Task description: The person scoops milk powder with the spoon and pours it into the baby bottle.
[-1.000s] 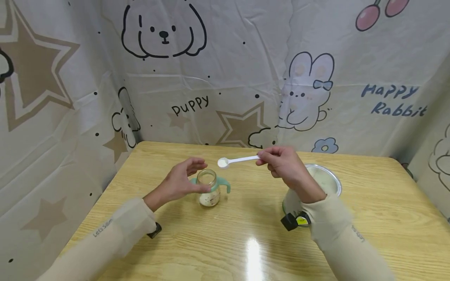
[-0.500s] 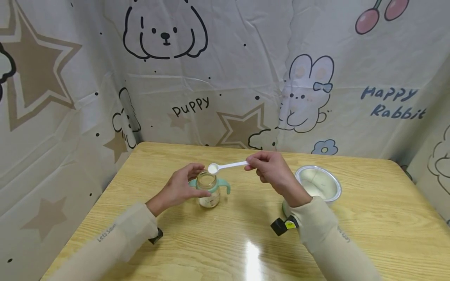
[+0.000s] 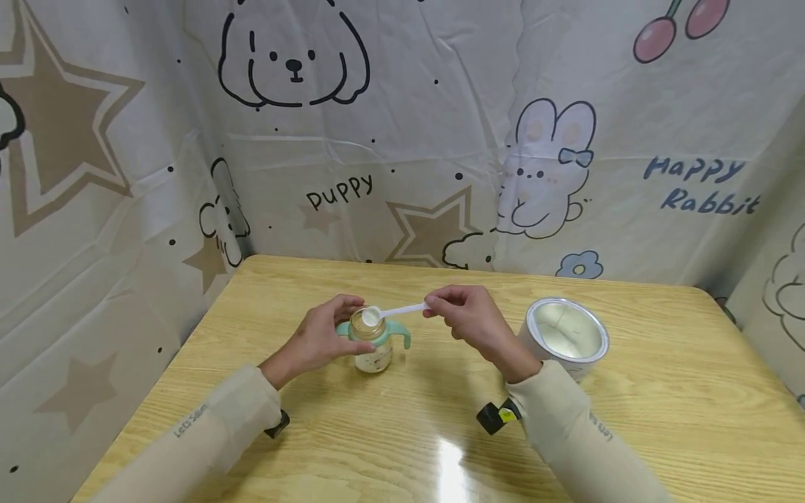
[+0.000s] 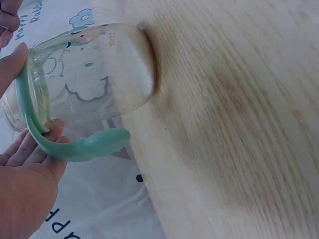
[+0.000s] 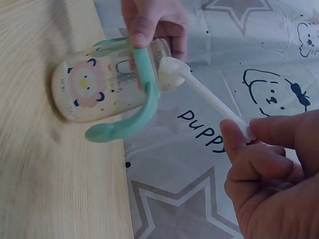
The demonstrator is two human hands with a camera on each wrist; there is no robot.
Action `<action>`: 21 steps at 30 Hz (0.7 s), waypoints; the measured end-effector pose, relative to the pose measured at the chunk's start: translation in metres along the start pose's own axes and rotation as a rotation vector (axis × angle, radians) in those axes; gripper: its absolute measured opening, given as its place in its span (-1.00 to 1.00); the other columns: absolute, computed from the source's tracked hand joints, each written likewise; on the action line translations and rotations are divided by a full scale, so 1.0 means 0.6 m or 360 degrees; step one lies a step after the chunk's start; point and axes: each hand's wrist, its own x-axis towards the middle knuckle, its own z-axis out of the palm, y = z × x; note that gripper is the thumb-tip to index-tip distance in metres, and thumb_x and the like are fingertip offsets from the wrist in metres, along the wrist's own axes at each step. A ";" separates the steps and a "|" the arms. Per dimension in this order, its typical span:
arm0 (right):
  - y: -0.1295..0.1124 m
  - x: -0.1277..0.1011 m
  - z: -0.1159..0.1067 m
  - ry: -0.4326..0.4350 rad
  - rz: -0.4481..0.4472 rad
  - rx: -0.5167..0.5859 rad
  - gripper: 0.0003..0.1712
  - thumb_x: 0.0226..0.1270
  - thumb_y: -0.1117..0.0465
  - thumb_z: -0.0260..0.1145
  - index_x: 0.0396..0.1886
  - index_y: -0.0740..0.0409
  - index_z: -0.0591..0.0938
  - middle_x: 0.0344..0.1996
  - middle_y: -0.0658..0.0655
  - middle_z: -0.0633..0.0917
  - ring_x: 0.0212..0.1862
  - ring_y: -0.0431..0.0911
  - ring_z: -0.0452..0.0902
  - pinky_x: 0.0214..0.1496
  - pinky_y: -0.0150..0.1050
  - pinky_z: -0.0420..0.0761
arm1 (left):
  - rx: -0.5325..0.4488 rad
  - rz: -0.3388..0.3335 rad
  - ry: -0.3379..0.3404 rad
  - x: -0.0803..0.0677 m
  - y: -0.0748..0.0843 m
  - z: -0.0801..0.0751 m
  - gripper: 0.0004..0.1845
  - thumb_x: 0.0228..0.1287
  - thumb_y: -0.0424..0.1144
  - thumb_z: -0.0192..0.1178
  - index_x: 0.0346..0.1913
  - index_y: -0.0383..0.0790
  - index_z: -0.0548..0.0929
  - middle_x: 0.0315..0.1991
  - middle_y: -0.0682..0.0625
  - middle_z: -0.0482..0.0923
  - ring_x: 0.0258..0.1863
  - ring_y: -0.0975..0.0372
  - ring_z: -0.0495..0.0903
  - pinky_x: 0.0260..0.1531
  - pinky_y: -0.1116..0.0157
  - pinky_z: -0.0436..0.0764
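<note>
The right hand (image 3: 468, 316), pinching the spoon (image 3: 391, 312) by its handle end, has carried its powder-filled bowl leftward from mid-air to the mouth of the bottle (image 3: 372, 340), so tipping looks imminent; the spoon lies nearly level, bowl pointing left, while the left hand (image 3: 321, 337) grips the upright bottle's neck on the surface (image 3: 402, 433).

Clear baby bottle (image 4: 89, 74) with printed cartoon markings stands on the wooden tabletop (image 4: 239, 124), its base touching the surface close to the tabletop's edge. A mint-green collar circles the bottle neck, and a green handle (image 4: 79, 147) curves out from it. The left hand (image 4: 25, 184) grips the bottle at the collar, thumb on one side, fingers under the handle. Patterned cloth (image 4: 104, 204) hangs beyond the edge.
</note>
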 end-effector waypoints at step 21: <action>0.008 -0.010 -0.003 -0.0031 -0.0192 -0.0453 -0.79 0.42 0.28 0.31 -0.09 0.32 0.73 -0.48 0.05 0.61 -0.58 -0.20 0.33 -0.60 -0.43 0.36 | -0.0010 -0.0023 -0.0021 0.001 0.000 -0.001 -0.23 -0.02 -0.27 0.60 0.27 -0.35 0.47 0.20 -0.21 0.54 0.18 -0.04 0.55 0.14 -0.01 0.59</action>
